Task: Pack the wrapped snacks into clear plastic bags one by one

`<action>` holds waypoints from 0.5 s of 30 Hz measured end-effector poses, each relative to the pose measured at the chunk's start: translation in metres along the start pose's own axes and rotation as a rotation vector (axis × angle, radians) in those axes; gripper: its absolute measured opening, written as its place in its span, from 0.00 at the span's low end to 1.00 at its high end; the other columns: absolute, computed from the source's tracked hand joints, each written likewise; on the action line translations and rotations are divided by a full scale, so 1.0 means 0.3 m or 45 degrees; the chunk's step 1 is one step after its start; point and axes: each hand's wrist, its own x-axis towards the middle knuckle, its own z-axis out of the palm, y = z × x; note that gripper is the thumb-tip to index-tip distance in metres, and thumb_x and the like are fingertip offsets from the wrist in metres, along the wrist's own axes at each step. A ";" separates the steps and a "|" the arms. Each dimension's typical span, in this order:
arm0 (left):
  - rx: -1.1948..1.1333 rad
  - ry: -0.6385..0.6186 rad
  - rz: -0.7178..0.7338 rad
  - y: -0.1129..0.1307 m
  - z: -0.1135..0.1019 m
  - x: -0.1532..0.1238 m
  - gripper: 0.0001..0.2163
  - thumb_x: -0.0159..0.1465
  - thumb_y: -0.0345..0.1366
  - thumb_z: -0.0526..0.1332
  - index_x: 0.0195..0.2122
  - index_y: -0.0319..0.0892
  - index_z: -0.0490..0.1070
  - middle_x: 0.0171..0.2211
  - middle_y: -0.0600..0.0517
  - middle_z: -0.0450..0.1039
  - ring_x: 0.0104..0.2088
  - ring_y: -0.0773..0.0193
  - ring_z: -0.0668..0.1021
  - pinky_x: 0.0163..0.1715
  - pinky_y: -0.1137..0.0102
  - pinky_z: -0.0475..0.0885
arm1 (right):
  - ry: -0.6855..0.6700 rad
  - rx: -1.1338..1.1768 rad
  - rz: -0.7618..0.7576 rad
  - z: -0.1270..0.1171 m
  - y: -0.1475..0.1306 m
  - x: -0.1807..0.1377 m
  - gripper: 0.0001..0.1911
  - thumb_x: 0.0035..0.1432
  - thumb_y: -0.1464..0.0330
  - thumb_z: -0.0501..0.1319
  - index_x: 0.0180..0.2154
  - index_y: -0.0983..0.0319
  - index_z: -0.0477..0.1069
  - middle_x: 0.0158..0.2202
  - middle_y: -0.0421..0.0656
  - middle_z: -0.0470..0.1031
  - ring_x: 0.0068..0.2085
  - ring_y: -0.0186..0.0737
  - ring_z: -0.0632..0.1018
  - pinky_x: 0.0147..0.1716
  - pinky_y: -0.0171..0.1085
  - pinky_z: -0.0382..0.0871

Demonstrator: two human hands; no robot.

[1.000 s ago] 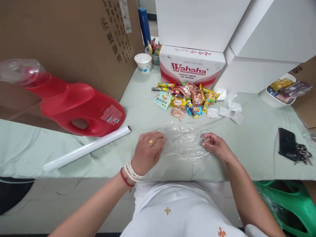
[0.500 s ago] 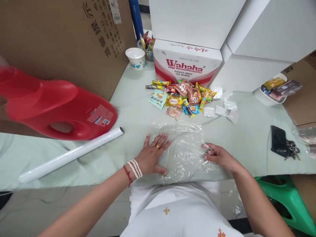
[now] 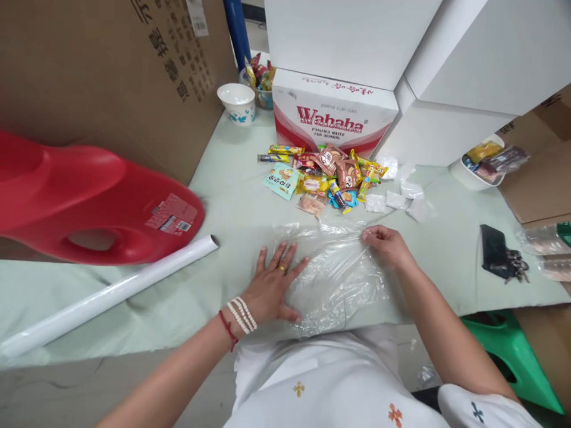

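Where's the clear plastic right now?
In the head view, the clear plastic lies centrally, nearer than the snack pile, left hand at its left edge, right hand pinching its upper right.

Plastic film [image 3: 343,282] sits lower center on the table [image 3: 450,261], left hand [image 3: 270,288] on its left edge, right hand [image 3: 386,242] at its upper right. Right behind it there's a snack pile [image 3: 330,172], then the Wahaha box [image 3: 332,113], with a bowl [image 3: 237,108] to the box's left. Jug [image 3: 129,178] is far left, roll [image 3: 111,291] in front of it. Keys [image 3: 516,266] lie far right, tub [image 3: 468,177] behind them.
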 end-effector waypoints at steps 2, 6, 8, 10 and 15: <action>0.002 0.009 -0.023 0.000 0.003 0.001 0.65 0.39 0.62 0.76 0.75 0.48 0.47 0.76 0.35 0.30 0.74 0.31 0.38 0.66 0.32 0.27 | 0.038 -0.030 0.032 -0.054 0.004 0.005 0.27 0.37 0.51 0.74 0.33 0.63 0.75 0.26 0.40 0.74 0.24 0.31 0.65 0.23 0.33 0.55; -0.002 0.016 -0.040 -0.002 0.013 0.006 0.66 0.39 0.63 0.75 0.75 0.47 0.46 0.76 0.34 0.30 0.74 0.31 0.38 0.66 0.32 0.28 | 0.232 -0.203 -0.046 -0.138 -0.028 0.037 0.23 0.42 0.50 0.70 0.31 0.63 0.74 0.24 0.40 0.72 0.23 0.32 0.63 0.22 0.34 0.54; -0.010 0.020 -0.032 -0.004 0.017 0.008 0.65 0.40 0.64 0.74 0.75 0.47 0.46 0.76 0.34 0.30 0.74 0.31 0.38 0.66 0.32 0.29 | 0.298 -0.349 -0.192 -0.116 -0.080 0.084 0.21 0.49 0.50 0.66 0.31 0.62 0.73 0.25 0.41 0.73 0.24 0.34 0.66 0.24 0.35 0.57; -0.019 0.021 -0.023 -0.007 0.018 0.009 0.65 0.40 0.64 0.74 0.75 0.47 0.46 0.76 0.34 0.29 0.74 0.31 0.38 0.66 0.31 0.29 | 0.317 -0.566 -0.364 -0.048 -0.152 0.154 0.18 0.56 0.52 0.62 0.32 0.61 0.73 0.28 0.43 0.75 0.28 0.39 0.71 0.28 0.36 0.62; -0.056 0.025 -0.016 -0.012 0.013 0.005 0.66 0.41 0.68 0.71 0.76 0.44 0.44 0.75 0.32 0.31 0.74 0.30 0.40 0.66 0.31 0.30 | 0.434 -1.178 -0.453 0.183 -0.327 0.340 0.25 0.62 0.52 0.61 0.50 0.65 0.74 0.49 0.57 0.78 0.45 0.53 0.78 0.41 0.42 0.69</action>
